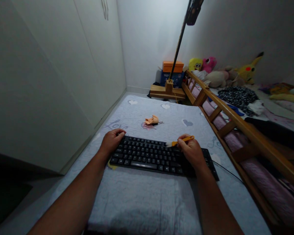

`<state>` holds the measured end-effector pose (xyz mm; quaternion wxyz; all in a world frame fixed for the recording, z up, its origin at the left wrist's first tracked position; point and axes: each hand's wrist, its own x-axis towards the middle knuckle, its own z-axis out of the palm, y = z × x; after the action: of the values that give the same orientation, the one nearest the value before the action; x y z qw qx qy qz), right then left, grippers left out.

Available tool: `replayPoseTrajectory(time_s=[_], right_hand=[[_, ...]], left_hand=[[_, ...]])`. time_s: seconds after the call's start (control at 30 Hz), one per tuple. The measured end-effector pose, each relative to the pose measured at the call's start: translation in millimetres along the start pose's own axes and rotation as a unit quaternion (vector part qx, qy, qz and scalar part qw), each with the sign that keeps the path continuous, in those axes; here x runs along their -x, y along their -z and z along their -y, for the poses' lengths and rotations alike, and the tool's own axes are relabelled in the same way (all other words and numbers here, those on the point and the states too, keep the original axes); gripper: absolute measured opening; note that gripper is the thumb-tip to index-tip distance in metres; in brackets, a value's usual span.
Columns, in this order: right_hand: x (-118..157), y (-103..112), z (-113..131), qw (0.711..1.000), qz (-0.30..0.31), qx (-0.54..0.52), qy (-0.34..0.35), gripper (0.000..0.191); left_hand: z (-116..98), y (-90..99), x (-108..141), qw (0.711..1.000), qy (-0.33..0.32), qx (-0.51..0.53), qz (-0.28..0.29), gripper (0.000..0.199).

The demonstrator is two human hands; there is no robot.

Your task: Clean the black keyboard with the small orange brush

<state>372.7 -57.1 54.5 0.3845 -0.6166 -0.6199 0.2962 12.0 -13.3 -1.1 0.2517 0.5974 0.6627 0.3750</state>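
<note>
A black keyboard [147, 155] lies on a pale blue bedspread with heart prints. My left hand [113, 140] is closed on the keyboard's upper left corner. Between the thumb and fingers of my right hand [190, 150] is a small brush with an orange handle [188, 138]. Its pale bristles are over the top rows of keys, right of the middle; whether they touch is hard to tell. Behind the keyboard rests a crumpled orange cloth [152, 120] with thin metal tools [159, 123] beside it.
A wooden bed rail [237, 127] runs along the right side, with plush toys [217, 78] and clothes beyond. White cabinet doors [63, 65] stand at the left. A lamp stand on a wooden base [168, 91] and an orange box [172, 66] are at the back. The keyboard's cable [227, 170] trails right.
</note>
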Motion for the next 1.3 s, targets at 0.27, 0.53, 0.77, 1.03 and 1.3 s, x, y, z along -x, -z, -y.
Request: replayPoseTrajectory(time_s=[0.27, 0.53, 0.77, 1.03, 1.3], right_hand=[[2.4, 21.7, -5.5, 0.983, -0.105, 0.148, 0.042, 0.023], [11.4, 15.5, 1.0, 0.991, -0.111, 0.056, 0.05, 0.028], [10.5, -1.9, 0.6, 0.997, -0.005, -0.076, -0.001, 0.038], [9.9, 7.9, -2.3, 0.983, -0.148, 0.085, 0.06, 0.031], [12.3, -2.3, 0.0, 0.996, -0.06, -0.071, 0.015, 0.036]], left_hand=[[-4.7, 1.4, 1.5, 1.0, 0.005, -0.005, -0.001, 0.039], [-4.9, 0.9, 1.8, 1.0, 0.004, -0.006, 0.004, 0.04], [-4.8, 0.6, 1.5, 1.0, 0.005, -0.004, 0.005, 0.04], [-3.9, 1.3, 1.0, 1.0, 0.001, -0.005, 0.003, 0.038], [-5.8, 1.5, 2.3, 1.0, 0.002, -0.004, 0.0, 0.038]])
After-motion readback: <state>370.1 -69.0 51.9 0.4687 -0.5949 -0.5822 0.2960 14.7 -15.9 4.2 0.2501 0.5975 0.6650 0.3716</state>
